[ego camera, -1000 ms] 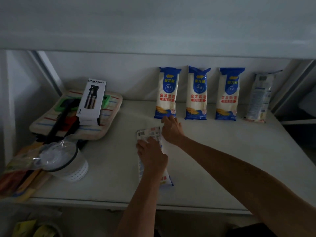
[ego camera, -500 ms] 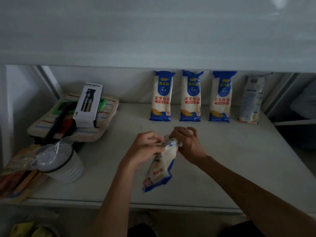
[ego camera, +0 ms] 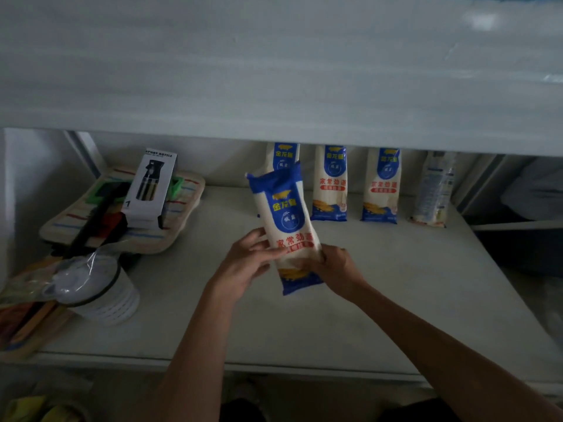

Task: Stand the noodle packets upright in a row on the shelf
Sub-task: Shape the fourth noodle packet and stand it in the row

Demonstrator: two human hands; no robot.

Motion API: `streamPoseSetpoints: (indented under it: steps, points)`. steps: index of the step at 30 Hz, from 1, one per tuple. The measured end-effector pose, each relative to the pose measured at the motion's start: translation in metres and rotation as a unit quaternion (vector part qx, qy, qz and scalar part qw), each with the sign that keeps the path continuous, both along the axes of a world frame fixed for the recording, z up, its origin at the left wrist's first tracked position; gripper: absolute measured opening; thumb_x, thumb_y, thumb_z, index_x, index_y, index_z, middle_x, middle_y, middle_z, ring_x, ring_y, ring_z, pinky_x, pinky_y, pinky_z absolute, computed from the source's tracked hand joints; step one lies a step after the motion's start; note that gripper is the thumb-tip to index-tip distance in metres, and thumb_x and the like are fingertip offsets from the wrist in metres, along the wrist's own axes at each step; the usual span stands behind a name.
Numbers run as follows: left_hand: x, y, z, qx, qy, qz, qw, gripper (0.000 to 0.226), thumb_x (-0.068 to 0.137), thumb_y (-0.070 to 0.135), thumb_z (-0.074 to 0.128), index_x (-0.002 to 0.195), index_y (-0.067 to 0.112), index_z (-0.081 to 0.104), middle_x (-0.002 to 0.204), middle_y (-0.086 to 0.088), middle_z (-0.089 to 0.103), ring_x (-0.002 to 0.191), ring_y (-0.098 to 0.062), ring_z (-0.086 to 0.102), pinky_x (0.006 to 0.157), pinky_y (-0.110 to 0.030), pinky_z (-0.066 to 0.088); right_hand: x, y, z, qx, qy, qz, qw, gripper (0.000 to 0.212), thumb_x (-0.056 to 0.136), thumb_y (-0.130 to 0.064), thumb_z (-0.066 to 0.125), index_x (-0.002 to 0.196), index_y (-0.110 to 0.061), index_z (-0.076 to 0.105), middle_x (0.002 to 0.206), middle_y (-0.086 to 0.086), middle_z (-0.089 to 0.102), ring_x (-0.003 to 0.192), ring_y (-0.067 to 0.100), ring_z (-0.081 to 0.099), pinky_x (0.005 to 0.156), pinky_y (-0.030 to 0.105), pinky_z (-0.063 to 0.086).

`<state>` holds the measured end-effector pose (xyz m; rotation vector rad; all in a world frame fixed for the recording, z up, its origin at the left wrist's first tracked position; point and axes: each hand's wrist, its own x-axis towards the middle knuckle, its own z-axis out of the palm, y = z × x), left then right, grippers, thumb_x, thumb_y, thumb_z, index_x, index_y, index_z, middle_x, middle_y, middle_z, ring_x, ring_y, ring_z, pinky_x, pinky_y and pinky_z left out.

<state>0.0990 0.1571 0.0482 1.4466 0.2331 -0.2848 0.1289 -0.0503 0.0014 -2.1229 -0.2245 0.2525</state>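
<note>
I hold a blue-and-white noodle packet (ego camera: 288,226) nearly upright above the middle of the white shelf (ego camera: 396,300), front label facing me. My left hand (ego camera: 248,263) grips its left side and my right hand (ego camera: 336,268) grips its lower right edge. Three matching packets stand upright along the back wall: one (ego camera: 281,153) partly hidden behind the held packet, a second (ego camera: 330,184) and a third (ego camera: 382,187). A fourth packet (ego camera: 434,190), showing its pale back, leans at the right end of the row.
A spray bottle box (ego camera: 150,187) stands on a striped mat (ego camera: 170,236) at the left with a black-handled brush (ego camera: 94,220). A white lidded container (ego camera: 97,290) sits at the front left. An upper shelf board (ego camera: 274,86) overhangs the row.
The packet lay flat on the shelf under both hands a second ago. Both hands lifted it, turned it label-forward and raised it upright toward the back row.
</note>
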Motion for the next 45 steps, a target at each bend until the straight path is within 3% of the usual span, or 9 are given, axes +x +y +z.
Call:
streamPoseSetpoints:
  steps: [6,12,15,19,24,28,33,38,45]
  points:
    - [0.002,-0.009,-0.009,0.107,-0.058,0.095,0.988,0.027,0.085,0.018,0.074,0.11,0.012,0.069,0.101,-0.002,0.078,0.085,-0.013,0.076,0.075,-0.033,0.062,-0.012,0.013,-0.002,-0.022,0.065,0.034,0.997,0.03,0.087,-0.046,0.067,0.106,-0.023,0.064,0.083,-0.017,0.065,0.069,-0.005,0.063,0.053,0.006,0.045]
    - [0.001,-0.008,-0.009,0.112,-0.084,0.168,0.976,0.015,0.087,0.012,0.07,0.102,0.013,0.071,0.086,0.003,0.078,0.072,-0.006,0.075,0.058,-0.024,0.058,-0.011,0.019,-0.004,-0.046,0.048,0.073,0.995,0.04,0.089,-0.032,0.068,0.125,-0.017,0.059,0.115,-0.006,0.064,0.097,0.005,0.062,0.077,0.017,0.051]
    - [0.002,-0.005,-0.008,0.116,-0.112,0.183,0.97,0.016,0.088,0.01,0.068,0.104,0.011,0.072,0.087,0.003,0.078,0.071,-0.004,0.074,0.059,-0.022,0.057,-0.008,0.025,-0.006,0.005,0.04,0.043,0.998,0.035,0.087,-0.026,0.071,0.12,-0.018,0.063,0.113,-0.006,0.068,0.093,0.005,0.065,0.077,0.021,0.056]
    - [0.002,0.007,-0.005,0.095,-0.129,0.211,0.964,0.021,0.088,0.011,0.07,0.108,0.015,0.072,0.089,0.006,0.075,0.069,0.005,0.071,0.051,-0.007,0.05,-0.009,0.051,-0.007,0.143,0.12,0.0,0.982,0.017,0.093,-0.017,0.064,0.109,-0.012,0.062,0.088,0.006,0.07,0.059,0.013,0.065,0.05,0.025,0.051]
    - [0.006,0.026,-0.016,0.077,-0.064,0.311,0.945,0.04,0.081,0.006,0.073,0.12,0.006,0.065,0.114,-0.003,0.07,0.102,-0.014,0.069,0.078,-0.02,0.053,0.012,0.099,-0.02,0.215,0.113,-0.046,0.969,0.02,0.093,-0.001,0.059,0.113,-0.003,0.061,0.094,0.013,0.071,0.066,0.026,0.071,0.061,0.033,0.062]
    - [0.003,0.035,-0.028,0.179,-0.031,0.28,0.943,0.038,0.08,0.006,0.06,0.116,0.01,0.068,0.109,-0.008,0.071,0.098,-0.026,0.067,0.067,-0.02,0.049,0.068,0.141,-0.027,0.186,0.092,-0.071,0.976,0.029,0.092,0.001,0.059,0.121,-0.001,0.059,0.1,0.017,0.068,0.075,0.025,0.07,0.068,0.039,0.063]
    - [0.004,0.041,-0.035,0.17,0.007,0.255,0.952,0.049,0.085,0.007,0.06,0.133,0.013,0.056,0.136,-0.015,0.059,0.118,-0.03,0.061,0.099,-0.042,0.051,0.138,0.174,-0.034,0.161,0.118,-0.128,0.972,0.02,0.095,-0.01,0.06,0.114,-0.007,0.057,0.101,0.015,0.067,0.069,0.022,0.067,0.079,0.044,0.061]
    - [0.006,0.043,-0.033,0.179,0.003,0.226,0.958,0.049,0.087,0.009,0.057,0.136,0.014,0.051,0.139,-0.014,0.056,0.114,-0.03,0.062,0.094,-0.042,0.053,0.157,0.182,-0.034,0.159,0.146,-0.173,0.961,0.016,0.097,-0.016,0.058,0.111,-0.009,0.055,0.096,0.009,0.067,0.06,0.016,0.069,0.043,0.02,0.052]
    - [0.003,0.041,-0.03,0.177,0.009,0.233,0.956,0.051,0.086,0.006,0.053,0.135,0.02,0.048,0.108,-0.003,0.06,0.092,-0.019,0.059,0.085,-0.037,0.055,0.168,0.194,-0.033,0.146,0.114,-0.159,0.97,0.023,0.099,-0.015,0.055,0.119,-0.006,0.057,0.094,0.008,0.067,0.064,0.016,0.066,0.056,0.023,0.055]
